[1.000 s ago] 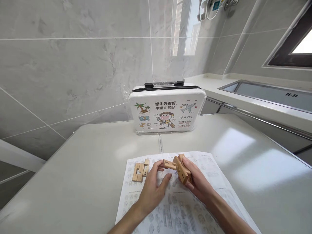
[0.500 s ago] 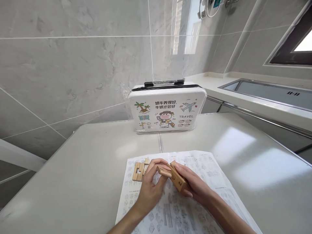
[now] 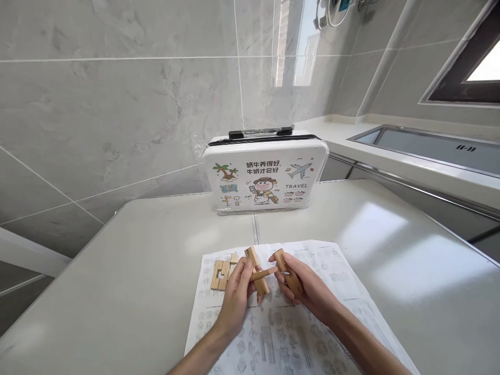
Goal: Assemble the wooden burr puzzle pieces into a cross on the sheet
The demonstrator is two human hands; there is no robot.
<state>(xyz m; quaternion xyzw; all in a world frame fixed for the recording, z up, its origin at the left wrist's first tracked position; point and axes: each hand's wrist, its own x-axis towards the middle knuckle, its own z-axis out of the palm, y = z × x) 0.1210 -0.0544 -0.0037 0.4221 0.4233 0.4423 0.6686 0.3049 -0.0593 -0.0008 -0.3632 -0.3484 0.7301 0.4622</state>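
Observation:
My left hand [image 3: 235,294] is closed around two wooden puzzle pieces above the printed sheet [image 3: 273,325]. One is a thick bar [image 3: 261,286] with a dark mark near its upper end; a thinner stick [image 3: 266,273] crosses it and points right. In my right hand [image 3: 308,284] is a notched wooden puzzle piece [image 3: 294,285], its gap facing the stick's tip. Whether the tip touches this piece I cannot tell. Several flat notched wooden pieces [image 3: 219,278] lie side by side on the sheet, left of my left hand, which partly hides them.
A white suitcase [image 3: 265,177] with cartoon prints and clear plastic wrap stands at the back of the white table [image 3: 152,271], against the grey tiled wall [image 3: 156,104]. Right of the table runs a counter [image 3: 339,133] with a sink [image 3: 429,148].
My hands have drawn apart, separating the wooden pieces they held close together. The thick bar and stick now sit in my left hand, the notched piece in my right. The view shifted slightly.

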